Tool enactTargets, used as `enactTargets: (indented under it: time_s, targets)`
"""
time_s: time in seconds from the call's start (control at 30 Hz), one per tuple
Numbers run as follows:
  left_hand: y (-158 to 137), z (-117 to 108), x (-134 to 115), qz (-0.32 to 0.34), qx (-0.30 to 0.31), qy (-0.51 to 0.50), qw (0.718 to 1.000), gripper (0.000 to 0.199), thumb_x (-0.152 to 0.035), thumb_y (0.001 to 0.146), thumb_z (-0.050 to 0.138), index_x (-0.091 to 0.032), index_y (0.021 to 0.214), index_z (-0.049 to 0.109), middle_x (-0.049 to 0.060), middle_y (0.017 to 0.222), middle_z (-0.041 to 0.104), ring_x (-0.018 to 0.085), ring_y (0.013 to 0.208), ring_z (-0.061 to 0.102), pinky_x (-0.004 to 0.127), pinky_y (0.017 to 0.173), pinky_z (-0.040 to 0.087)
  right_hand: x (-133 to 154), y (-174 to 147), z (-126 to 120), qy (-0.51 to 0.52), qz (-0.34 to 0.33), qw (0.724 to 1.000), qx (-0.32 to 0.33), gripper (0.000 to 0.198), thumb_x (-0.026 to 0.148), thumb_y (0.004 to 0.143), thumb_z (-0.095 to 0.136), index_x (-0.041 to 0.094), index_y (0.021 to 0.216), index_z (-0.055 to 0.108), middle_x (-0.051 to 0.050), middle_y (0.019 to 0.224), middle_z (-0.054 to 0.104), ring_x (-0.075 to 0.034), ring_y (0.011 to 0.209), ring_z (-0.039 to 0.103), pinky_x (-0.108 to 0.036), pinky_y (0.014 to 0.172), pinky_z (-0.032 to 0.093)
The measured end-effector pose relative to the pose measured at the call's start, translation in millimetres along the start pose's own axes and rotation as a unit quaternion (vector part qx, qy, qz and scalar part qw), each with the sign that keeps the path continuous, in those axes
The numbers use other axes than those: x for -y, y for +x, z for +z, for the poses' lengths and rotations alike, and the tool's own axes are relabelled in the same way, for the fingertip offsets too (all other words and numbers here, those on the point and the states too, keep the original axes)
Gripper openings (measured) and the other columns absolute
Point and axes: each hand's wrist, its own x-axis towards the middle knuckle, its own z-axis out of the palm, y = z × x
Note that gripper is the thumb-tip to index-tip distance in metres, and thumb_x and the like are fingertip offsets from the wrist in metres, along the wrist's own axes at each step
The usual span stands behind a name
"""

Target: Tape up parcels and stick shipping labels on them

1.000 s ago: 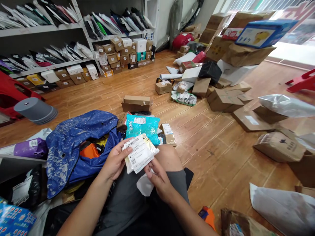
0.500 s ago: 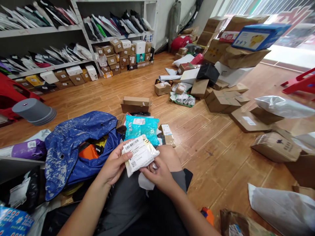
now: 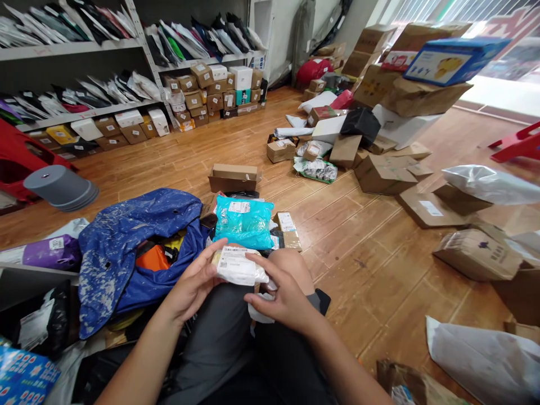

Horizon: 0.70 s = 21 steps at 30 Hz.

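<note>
A small white parcel [image 3: 239, 268] with a printed barcode label is held above my lap, tilted so its label faces up. My left hand [image 3: 194, 287] grips its left end, thumb in front and fingers behind. On the right end, my right hand [image 3: 283, 289] has its index finger over the top and its thumb lower down. A loose white scrap [image 3: 260, 310] hangs below the right thumb; whether it is held cannot be made out. Just beyond the hands lies a turquoise plastic parcel [image 3: 243, 222] with a label.
A blue sack [image 3: 139, 236] with an orange item inside lies open at the left. An open cardboard box [image 3: 233, 179] stands ahead. Boxes and bags are heaped on the right, with a blue box [image 3: 453, 62] on top. Shelves [image 3: 84, 115] of parcels line the back.
The white parcel has tipped flatter and dropped slightly. My right hand has come up, its index finger now on the parcel's top. The view has shifted slightly.
</note>
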Motion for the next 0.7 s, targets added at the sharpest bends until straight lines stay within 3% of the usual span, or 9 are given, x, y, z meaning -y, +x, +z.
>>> enactTargets:
  time_s: [0.1,0.23,0.37,0.47,0.57,0.7]
  targets:
    - [-6,0,9,0.032,-0.010,0.050,0.998,0.082,-0.043,0.074,0.101,-0.029,0.149,0.068,0.014,0.160,0.060,0.036,0.137,0.064,0.036,0.104,0.058,-7,4,4,0.017,0.005,0.999,-0.041,0.076,0.042,0.078,0.098,0.021,0.144,0.067,-0.016,0.143,0.071,-0.032,0.124,0.071,-0.042,0.102,0.061]
    - [-3,5,27,0.088,-0.100,0.119,0.984,0.053,-0.036,0.076,0.100,-0.027,0.125,0.082,0.011,0.171,0.048,0.038,0.151,0.053,0.040,0.115,0.053,-12,11,14,0.021,0.051,0.995,-0.085,0.058,0.048,0.084,0.092,0.020,0.130,0.071,-0.012,0.120,0.079,-0.026,0.096,0.077,-0.034,0.080,0.063]
    - [1,8,32,0.118,-0.110,0.180,0.970,0.037,-0.044,0.082,0.094,-0.024,0.113,0.087,0.015,0.159,0.061,0.041,0.136,0.065,0.042,0.094,0.065,-10,13,19,-0.026,0.022,0.993,-0.117,0.042,0.046,0.089,0.086,0.020,0.120,0.075,-0.011,0.118,0.080,-0.026,0.096,0.078,-0.034,0.081,0.062]
    - [-2,7,27,0.122,-0.103,0.216,0.963,0.029,-0.048,0.088,0.088,-0.025,0.106,0.089,0.016,0.146,0.071,0.039,0.121,0.073,0.042,0.081,0.068,-7,10,14,-0.045,-0.002,0.994,-0.103,0.036,0.045,0.095,0.082,0.021,0.121,0.077,-0.011,0.119,0.081,-0.028,0.102,0.078,-0.036,0.088,0.063]
    - [-8,3,19,0.154,-0.079,0.278,0.945,0.022,-0.044,0.093,0.083,-0.029,0.108,0.090,0.013,0.144,0.073,0.038,0.125,0.072,0.046,0.094,0.066,0,5,5,-0.065,-0.025,0.995,-0.075,0.037,0.043,0.098,0.079,0.022,0.128,0.077,-0.011,0.122,0.082,-0.029,0.108,0.078,-0.039,0.093,0.063]
    - [-20,-10,20,0.225,-0.025,0.361,0.905,0.018,-0.034,0.099,0.078,-0.035,0.112,0.089,0.011,0.147,0.072,0.036,0.136,0.067,0.047,0.117,0.052,1,-8,0,-0.064,-0.045,0.997,-0.022,0.042,0.037,0.098,0.081,0.024,0.137,0.075,-0.011,0.125,0.082,-0.028,0.104,0.080,-0.037,0.088,0.063]
